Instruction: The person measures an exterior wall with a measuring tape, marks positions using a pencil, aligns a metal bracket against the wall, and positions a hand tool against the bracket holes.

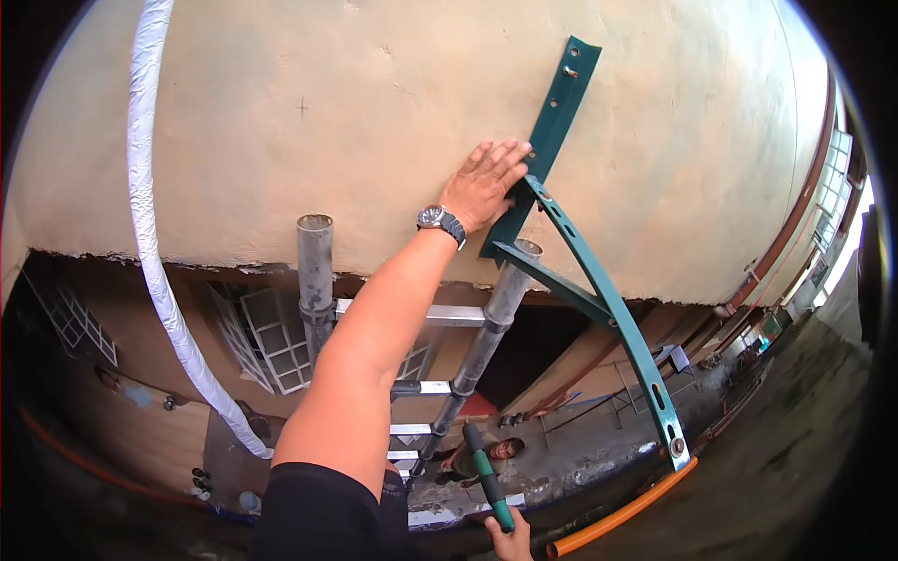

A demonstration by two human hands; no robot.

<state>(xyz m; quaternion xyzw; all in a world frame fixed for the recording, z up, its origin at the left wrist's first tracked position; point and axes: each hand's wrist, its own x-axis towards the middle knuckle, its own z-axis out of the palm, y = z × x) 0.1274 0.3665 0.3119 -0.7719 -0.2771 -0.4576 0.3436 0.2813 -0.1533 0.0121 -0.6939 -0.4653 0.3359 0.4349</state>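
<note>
My left hand (pixel 482 187), with a watch on its wrist, lies with fingers stretched out against the wall and the edge of a dark green metal bracket (pixel 558 112). The bracket stands tilted against the wall, with a bolt showing in an upper hole. Its curved, slotted arm (pixel 613 304) reaches down to the right, joined by a shorter strut. At the bottom, my right hand (pixel 510 540) is closed round the lower end of a green and black tool (pixel 488 477); what kind of tool it is I cannot tell.
A ladder (pixel 454 315) with grey poles rises against the wall (pixel 374 93). A white wrapped pipe (pixel 145 187) runs down the left. An orange piece (pixel 617 510) lies beneath the bracket arm's end. Far below, a person (pixel 486 456) is on the ground near the ladder.
</note>
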